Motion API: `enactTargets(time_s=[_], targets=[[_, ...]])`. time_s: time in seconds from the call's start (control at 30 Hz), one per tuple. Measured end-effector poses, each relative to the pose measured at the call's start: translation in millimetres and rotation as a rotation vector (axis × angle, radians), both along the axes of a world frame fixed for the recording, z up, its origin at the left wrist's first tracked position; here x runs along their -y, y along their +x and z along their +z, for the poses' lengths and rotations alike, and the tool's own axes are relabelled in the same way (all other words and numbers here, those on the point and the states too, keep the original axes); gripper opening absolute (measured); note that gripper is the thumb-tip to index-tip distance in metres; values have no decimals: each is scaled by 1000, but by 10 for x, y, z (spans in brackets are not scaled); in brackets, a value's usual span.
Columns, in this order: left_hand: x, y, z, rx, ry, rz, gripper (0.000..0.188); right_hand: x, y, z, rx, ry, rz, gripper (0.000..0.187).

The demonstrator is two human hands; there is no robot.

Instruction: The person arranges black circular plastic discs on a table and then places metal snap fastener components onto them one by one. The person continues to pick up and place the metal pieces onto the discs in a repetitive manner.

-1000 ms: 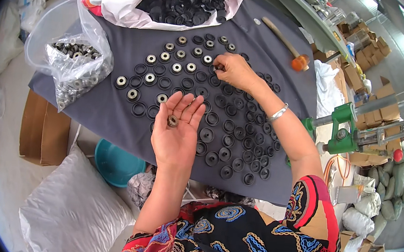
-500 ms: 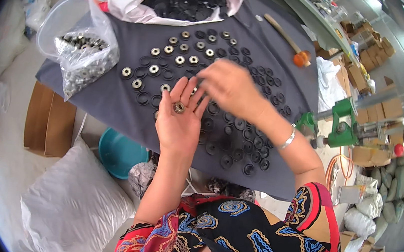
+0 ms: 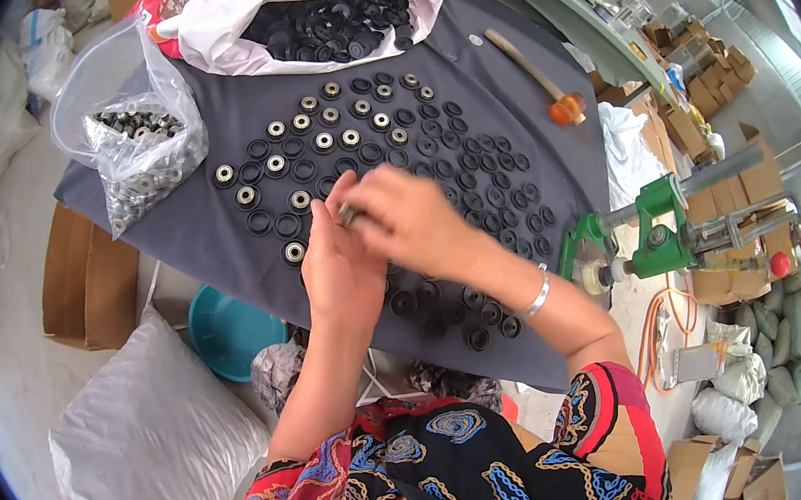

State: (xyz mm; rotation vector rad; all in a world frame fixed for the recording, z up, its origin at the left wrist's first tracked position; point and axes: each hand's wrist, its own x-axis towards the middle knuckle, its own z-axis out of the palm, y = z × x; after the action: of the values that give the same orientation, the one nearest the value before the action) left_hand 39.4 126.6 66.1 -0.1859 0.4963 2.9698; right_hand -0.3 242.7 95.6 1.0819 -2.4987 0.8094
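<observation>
My left hand (image 3: 344, 278) is held palm up over the near part of the dark-clothed table (image 3: 175, 212), thumb stretched out and its other fingers mostly covered by my right hand. Slightly blurred, my right hand (image 3: 419, 220) reaches across the left palm and pinches a small metal bearing (image 3: 348, 215). Beneath and around the hands lie black plastic rings (image 3: 260, 223) in loose rows. On the left side several rings carry a silver bearing in their middle, such as this fitted ring (image 3: 294, 253). Rings on the right (image 3: 479, 339) show no bearing.
A clear plastic bag (image 3: 153, 185) of bearings stands at the left table edge. Behind is a white sack (image 3: 213, 27) of black parts. A mallet (image 3: 567, 109) lies far right, near a green hand press (image 3: 660, 227). Below left are a teal basin (image 3: 230, 334) and a stuffed sack (image 3: 156, 410).
My right hand has come down and left onto the left palm and its fingers have closed on the bearing that lay there. The whole view has shifted slightly.
</observation>
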Motion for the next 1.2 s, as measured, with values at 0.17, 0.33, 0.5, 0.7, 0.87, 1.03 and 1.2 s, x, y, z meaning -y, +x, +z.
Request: enactTargets(time_s=[0.17,0.33,0.5,0.7,0.87,1.03,1.2], targets=[[63,-18,-25,17,-30,14,54,-966,-954,-116,139,-8,-436,21],[44,-59,-86,31,-10,-28,50,-1150,-1195,-221,297,184,-563,22],[56,-62,-132,25,-47,-31,48,-1112,-1313,-371,227,303,-519,23],[11,-29,-178,44,-19,-60,44,-1115,-1321,-374,141,418,-455,20],[24,5,-92,51,-47,-43,42,-1019,-1319,-318,217,492,-515,15],[72,5,-21,-21,-112,45,40,-1059,-1268,-303,62,578,-509,15],[538,-4,305,-278,-410,560,32,-944,-842,-120,-255,348,-466,12]])
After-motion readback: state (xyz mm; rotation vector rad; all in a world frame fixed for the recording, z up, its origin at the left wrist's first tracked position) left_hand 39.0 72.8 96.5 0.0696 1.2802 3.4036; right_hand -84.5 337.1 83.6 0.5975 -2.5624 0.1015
